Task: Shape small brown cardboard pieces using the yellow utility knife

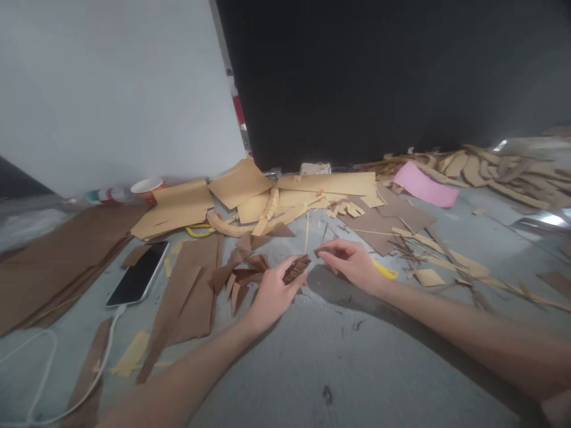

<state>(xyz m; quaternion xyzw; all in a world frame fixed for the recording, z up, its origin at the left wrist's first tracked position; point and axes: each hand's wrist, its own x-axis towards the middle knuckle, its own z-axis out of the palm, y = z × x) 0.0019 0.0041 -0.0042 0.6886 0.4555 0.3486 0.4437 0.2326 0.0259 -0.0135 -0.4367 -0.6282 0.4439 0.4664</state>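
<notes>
My left hand (277, 291) is closed around a brown layered piece (296, 269) with ridges along its side. Brown pointed pieces (241, 273) fan out on the table just left of that hand. Close by on the right, my right hand (350, 261) pinches a small brown scrap (317, 252) between thumb and fingertips. A gap separates the two hands. Behind them stands or lies a thin tan strip (307, 233); I cannot tell which. Farther back is a curved, wrapped tan piece (267, 213).
A phone (139, 276) with a white cable (107, 345) lies at the left among brown sheets (196, 291). Tan sheets (173, 205), a paper cup (147, 186) and a pink sheet (423, 184) are at the back. Scraps and strips (464, 264) cover the right. A yellow-handled object (384, 270) lies behind my right wrist.
</notes>
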